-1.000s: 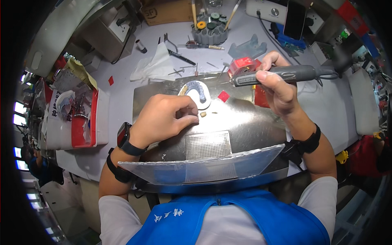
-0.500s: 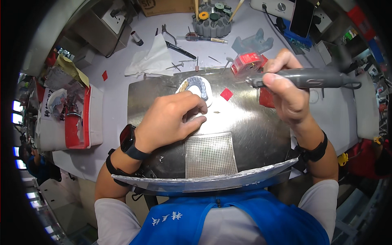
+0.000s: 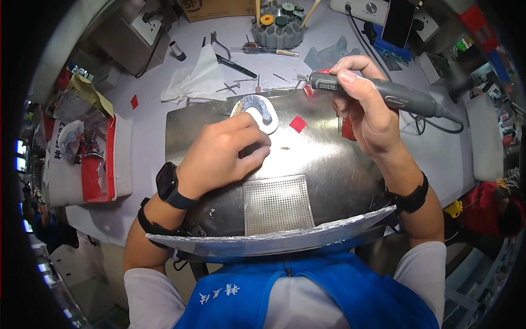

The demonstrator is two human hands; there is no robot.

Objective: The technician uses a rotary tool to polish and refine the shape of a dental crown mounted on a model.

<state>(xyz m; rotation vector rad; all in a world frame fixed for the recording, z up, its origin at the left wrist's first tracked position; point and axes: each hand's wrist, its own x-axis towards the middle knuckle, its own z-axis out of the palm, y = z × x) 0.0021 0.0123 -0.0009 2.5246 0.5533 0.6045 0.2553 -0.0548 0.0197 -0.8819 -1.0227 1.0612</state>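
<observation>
My left hand (image 3: 222,156) rests on a steel work tray (image 3: 329,175) and holds a horseshoe-shaped white dental cast (image 3: 257,108) at its near edge. My right hand (image 3: 364,112) grips a grey rotary handpiece (image 3: 383,94), whose tip points left toward the cast and stays apart from it. A small brass-coloured bit (image 3: 284,148) lies loose on the tray between the two hands. A red square tag (image 3: 297,124) lies beside the cast. A black watch sits on my left wrist and a black band on my right.
A perforated grille (image 3: 276,204) is set in the tray's near half. Behind the tray lie a crumpled white tissue (image 3: 194,79), loose burs and a pen (image 3: 236,66), and a round grey bur holder (image 3: 279,30). A red-and-white box (image 3: 90,159) stands at the left.
My left hand has slid slightly back along the cast, showing more of it. My right hand has raised the handpiece and tilted its tip toward the cast. The view has shifted.
</observation>
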